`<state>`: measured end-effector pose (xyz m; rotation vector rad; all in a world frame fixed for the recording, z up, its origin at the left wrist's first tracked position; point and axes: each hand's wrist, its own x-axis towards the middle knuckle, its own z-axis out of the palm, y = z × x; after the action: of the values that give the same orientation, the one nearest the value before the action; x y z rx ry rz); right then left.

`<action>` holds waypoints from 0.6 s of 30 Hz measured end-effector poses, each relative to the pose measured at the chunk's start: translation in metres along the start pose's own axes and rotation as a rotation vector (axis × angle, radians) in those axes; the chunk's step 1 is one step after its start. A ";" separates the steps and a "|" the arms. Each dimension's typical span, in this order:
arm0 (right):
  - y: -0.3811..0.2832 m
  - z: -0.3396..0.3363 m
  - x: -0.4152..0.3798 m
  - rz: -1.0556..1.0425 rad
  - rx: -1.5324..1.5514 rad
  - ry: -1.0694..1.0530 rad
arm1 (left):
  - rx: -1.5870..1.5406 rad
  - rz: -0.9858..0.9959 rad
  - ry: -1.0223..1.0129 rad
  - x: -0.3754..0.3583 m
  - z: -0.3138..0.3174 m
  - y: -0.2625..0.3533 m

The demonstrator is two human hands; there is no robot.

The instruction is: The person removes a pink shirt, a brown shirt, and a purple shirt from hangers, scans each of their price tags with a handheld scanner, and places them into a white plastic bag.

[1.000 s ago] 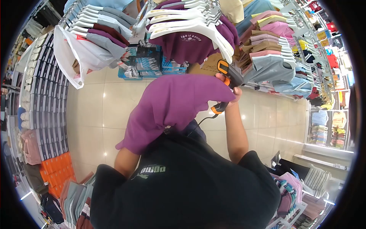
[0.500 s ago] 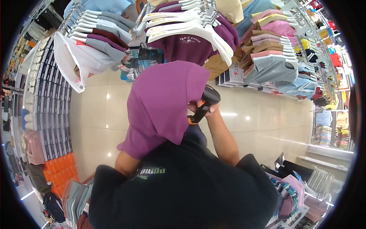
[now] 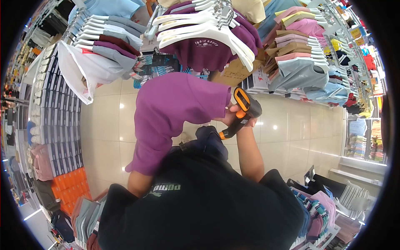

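1. Your right hand (image 3: 238, 118) is gripping the black-and-orange handheld scanner (image 3: 243, 109), aiming it at the purple cotton t-shirt (image 3: 175, 112).
2. Your left hand is hiding beneath that shirt, holding it up; its grip cannot be told.

A glossy beige tiled floor (image 3: 283, 133) carries everything, with ceiling lights mirrored in its tiles. On it, at the foot of the hanging rail of maroon and grey shirts (image 3: 200, 37), stand blue-patterned cardboard boxes (image 3: 156, 68) and a plain brown cardboard box (image 3: 231, 73); just right of that brown box stand flat white packets (image 3: 256, 83).
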<state>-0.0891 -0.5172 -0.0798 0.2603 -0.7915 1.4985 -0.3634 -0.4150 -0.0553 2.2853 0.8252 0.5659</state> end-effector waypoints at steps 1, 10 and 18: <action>0.001 0.001 -0.003 -0.015 0.003 0.022 | 0.013 0.007 0.003 0.002 0.000 0.002; 0.013 -0.009 -0.033 0.177 -0.056 0.518 | 0.199 0.076 0.032 0.046 -0.006 0.037; -0.021 0.023 -0.007 0.334 -0.681 0.623 | 0.222 0.183 -0.059 0.084 -0.020 0.075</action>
<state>-0.0750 -0.5385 -0.0609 -0.8444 -0.7993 1.4015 -0.2847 -0.3951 0.0253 2.5869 0.6834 0.5056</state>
